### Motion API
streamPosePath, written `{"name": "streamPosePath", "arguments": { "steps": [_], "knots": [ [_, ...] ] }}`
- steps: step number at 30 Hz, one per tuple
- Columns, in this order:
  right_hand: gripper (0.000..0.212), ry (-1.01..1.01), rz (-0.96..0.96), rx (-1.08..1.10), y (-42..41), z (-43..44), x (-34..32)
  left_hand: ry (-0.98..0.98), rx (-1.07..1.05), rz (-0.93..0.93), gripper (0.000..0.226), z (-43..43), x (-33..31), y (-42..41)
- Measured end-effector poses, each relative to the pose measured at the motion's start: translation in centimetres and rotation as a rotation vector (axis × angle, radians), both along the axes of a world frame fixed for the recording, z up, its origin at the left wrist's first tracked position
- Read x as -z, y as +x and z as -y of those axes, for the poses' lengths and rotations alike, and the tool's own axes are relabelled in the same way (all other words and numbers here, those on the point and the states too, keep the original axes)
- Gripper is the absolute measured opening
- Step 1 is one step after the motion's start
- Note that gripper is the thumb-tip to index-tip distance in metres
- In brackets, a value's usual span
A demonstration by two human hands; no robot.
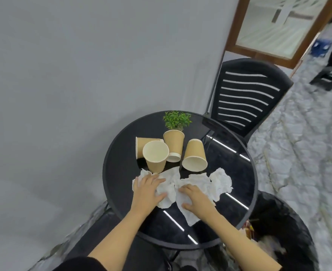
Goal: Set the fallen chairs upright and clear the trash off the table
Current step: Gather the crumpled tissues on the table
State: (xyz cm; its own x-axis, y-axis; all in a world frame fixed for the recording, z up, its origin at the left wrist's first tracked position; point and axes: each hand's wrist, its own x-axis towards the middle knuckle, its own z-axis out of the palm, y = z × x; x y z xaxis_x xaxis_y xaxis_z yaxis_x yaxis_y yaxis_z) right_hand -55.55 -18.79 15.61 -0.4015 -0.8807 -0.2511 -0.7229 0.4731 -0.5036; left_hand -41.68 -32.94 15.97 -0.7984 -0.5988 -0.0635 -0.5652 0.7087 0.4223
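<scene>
A: Trash covers the near half of the round black counter [118,159]: crumpled white napkins [200,185] spread across the front edge, and four tan paper cups [155,156] clustered behind them (one upright, the others tipped or turned over).

B: What are the hands doing?

A: The left hand [148,187] lies flat on the left napkin with its fingers spread wide, gripping nothing yet. The right hand [195,196] presses palm-down on the napkin just beside it, its grip likewise open and holding nothing.

B: And the chairs?

A: One black slatted chair [249,94] stands upright on the counter's far side. No fallen chair shows in this view, so that part looks finished, though the view cannot confirm it.

B: So what is left?

A: Probably all of the clearing. Every napkin and cup is still on the counter. A black bin [290,222] waits at the lower right, close by. A small green plant [177,119] sits behind the cups and likely stays.
</scene>
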Motion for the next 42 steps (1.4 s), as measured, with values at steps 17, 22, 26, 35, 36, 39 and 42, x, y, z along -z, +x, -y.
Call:
{"name": "streamPosePath", "arguments": {
  "steps": [17,22,26,35,36,39,42],
  "knots": [
    [0.015,-0.196,0.012,0.278,4.0,-3.2,-2.1,0.08,0.179,-0.365,0.019,-0.8,1.0,0.1],
    [0.011,-0.247,-0.059,0.367,2.9,-6.6,-5.3,0.084,0.252,-0.45,0.02,-2.0,-1.0,-1.8],
    [0.009,-0.269,-0.122,0.457,0.8,-8.4,-6.7,-0.017,0.363,-0.465,0.02,-2.6,-1.4,-3.3],
    [0.013,-0.252,-0.167,0.533,-5.2,-6.9,-4.4,0.039,0.319,-0.304,0.025,-3.4,-0.3,-5.3],
    [0.014,-0.241,-0.159,0.523,-5.6,-6.4,-4.0,0.031,0.329,-0.283,0.031,-3.5,-0.1,-5.4],
    [0.027,-0.166,-0.125,0.472,-6.8,-5.5,-2.7,0.079,0.287,-0.281,0.022,-3.5,0.0,-6.2],
    [0.042,-0.057,-0.063,0.415,-7.5,-5.4,-1.5,0.111,0.265,-0.222,0.026,-3.4,0.2,-7.0]
  ]
}}
